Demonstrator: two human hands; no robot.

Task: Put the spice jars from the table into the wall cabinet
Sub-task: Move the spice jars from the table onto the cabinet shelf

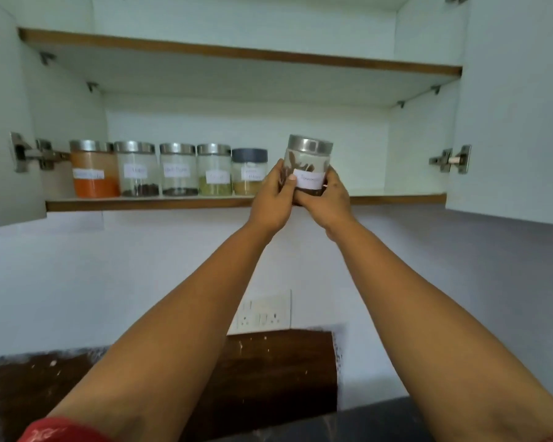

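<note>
A glass spice jar (307, 157) with a steel lid, dark brown contents and a white label is held up at the front edge of the wall cabinet's lower shelf (141, 204). My left hand (273, 199) grips its left side and my right hand (328, 199) cups its right side and base. The jar tilts slightly. Several labelled jars stand in a row on that shelf to the left: an orange-filled one (93, 169), two clear ones with dark spices (137, 169) (178, 170), a green-filled one (214, 170) and a dark-lidded one (249, 170).
Both cabinet doors (4, 122) (517, 106) stand open, with hinges at each side. The shelf to the right of the held jar (396, 191) is bare. An upper shelf (237, 52) spans above. A wall socket panel (262, 314) and a dark counter (268, 378) lie below.
</note>
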